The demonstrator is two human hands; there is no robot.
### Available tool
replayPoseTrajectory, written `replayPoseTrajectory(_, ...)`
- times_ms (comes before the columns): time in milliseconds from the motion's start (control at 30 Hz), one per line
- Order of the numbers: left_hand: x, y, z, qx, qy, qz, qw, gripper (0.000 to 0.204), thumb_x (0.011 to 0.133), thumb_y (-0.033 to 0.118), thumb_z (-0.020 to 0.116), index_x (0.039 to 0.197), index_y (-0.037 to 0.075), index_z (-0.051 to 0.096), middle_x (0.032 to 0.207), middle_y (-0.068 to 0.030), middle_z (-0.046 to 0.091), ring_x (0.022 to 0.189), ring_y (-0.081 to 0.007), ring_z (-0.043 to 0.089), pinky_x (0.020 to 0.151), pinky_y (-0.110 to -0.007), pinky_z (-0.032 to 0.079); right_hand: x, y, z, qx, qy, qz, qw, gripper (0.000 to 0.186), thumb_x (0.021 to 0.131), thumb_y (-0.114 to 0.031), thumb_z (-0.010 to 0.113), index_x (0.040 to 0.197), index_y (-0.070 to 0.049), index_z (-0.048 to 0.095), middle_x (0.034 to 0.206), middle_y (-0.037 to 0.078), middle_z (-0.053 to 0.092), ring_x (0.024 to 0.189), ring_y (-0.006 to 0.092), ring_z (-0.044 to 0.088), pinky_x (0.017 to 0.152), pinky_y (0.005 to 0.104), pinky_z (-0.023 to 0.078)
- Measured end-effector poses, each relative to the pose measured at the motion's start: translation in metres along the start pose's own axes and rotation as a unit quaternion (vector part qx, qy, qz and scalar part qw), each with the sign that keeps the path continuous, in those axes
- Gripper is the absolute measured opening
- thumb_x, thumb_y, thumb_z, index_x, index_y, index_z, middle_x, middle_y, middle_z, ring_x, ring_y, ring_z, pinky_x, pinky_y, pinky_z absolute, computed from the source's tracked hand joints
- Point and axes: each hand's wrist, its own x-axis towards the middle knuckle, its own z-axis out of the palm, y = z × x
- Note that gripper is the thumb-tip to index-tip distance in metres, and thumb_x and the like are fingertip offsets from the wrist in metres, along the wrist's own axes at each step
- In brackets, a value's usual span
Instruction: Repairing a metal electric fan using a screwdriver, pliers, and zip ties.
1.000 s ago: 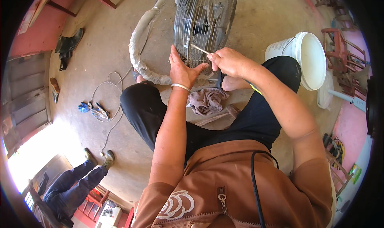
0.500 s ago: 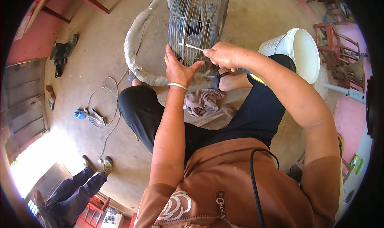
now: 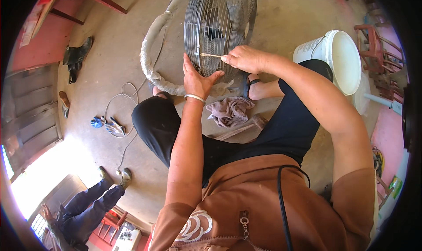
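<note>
A round metal fan with a wire guard [image 3: 218,35] stands in front of me, its blades and dark motor showing through the bars. My left hand [image 3: 198,81] holds the guard's near rim, fingers stretched along its left side and thumb on the right. A pale bracelet circles that wrist. In my right hand [image 3: 244,59] is a thin pale stick-shaped tool [image 3: 212,55], pinched between the fingers. Its tip points left and reaches the guard wires by a small light-coloured clip [image 3: 197,50]; whether the two touch, I cannot tell.
A wrapped curved tube [image 3: 147,53] loops left of the fan. Between my legs lie a crumpled cloth [image 3: 231,111] and a wooden stool [image 3: 237,132]. A white bucket [image 3: 345,62] lies right; a cable [image 3: 132,92], gloves [image 3: 115,128] and a seated person [image 3: 88,207] are left.
The tool's tip has shifted slightly left and down along the guard. My right hand has moved a little with it, while the left stays at the rim. The view has shifted slightly.
</note>
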Motion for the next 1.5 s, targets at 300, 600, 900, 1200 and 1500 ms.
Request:
replayPoseTrajectory(300,0.000,-0.003,0.004,-0.006,0.008,0.029,1.000,0.133,0.050,0.042,0.093,0.146,-0.007,0.016,0.133,-0.0303,0.044,0.119,-0.0433,0.050,0.099,-0.043,0.045,-0.005,0.007,0.014,0.033,0.037,0.001,0.999,0.057,0.102,-0.044,0.038,0.073,0.004,0.052,0.063,0.023,0.051,0.059,0.0396,0.048,0.063,0.0464,0.044)
replayPoseTrajectory(600,-0.006,-0.002,0.022,-0.022,0.048,0.001,0.999,0.129,0.051,0.043,0.093,0.144,-0.011,0.020,0.131,-0.0312,0.045,0.119,-0.0441,0.049,0.100,-0.043,0.044,-0.016,-0.005,0.009,-0.088,0.075,-0.018,0.993,0.047,0.101,-0.035,0.041,0.077,0.002,0.059,0.077,0.026,0.062,0.075,0.0456,0.060,0.067,0.0506,0.048)
replayPoseTrajectory(900,-0.007,0.009,0.028,-0.028,0.041,-0.098,0.994,0.114,0.062,0.027,0.086,0.146,-0.007,0.017,0.130,-0.0319,0.045,0.111,-0.0476,0.054,0.094,-0.047,0.048,-0.011,-0.041,0.046,0.070,0.056,0.114,0.989,0.042,0.100,-0.029,0.038,0.089,0.003,0.064,0.085,0.025,0.066,0.088,0.0437,0.063,0.085,0.0517,0.047)
replayPoseTrajectory(1200,-0.010,0.020,0.015,-0.071,0.022,-0.149,0.986,0.094,0.074,0.021,0.072,0.147,-0.002,0.018,0.131,-0.0292,0.044,0.108,-0.0480,0.055,0.087,-0.049,0.049,0.002,-0.050,0.091,0.218,0.227,0.145,0.938,0.041,0.102,-0.034,0.045,0.080,-0.001,0.056,0.062,0.005,0.052,0.059,0.0148,0.050,0.058,0.0318,0.043)
replayPoseTrajectory(1500,-0.008,0.029,0.018,-0.067,0.031,-0.174,0.982,0.108,0.065,0.032,0.083,0.147,0.004,0.019,0.133,-0.0243,0.044,0.101,-0.0459,0.059,0.082,-0.051,0.052,-0.008,-0.054,0.068,0.013,0.249,0.140,0.958,0.035,0.099,-0.030,0.048,0.082,-0.002,0.059,0.075,0.021,0.064,0.074,0.0429,0.062,0.067,0.0508,0.047)
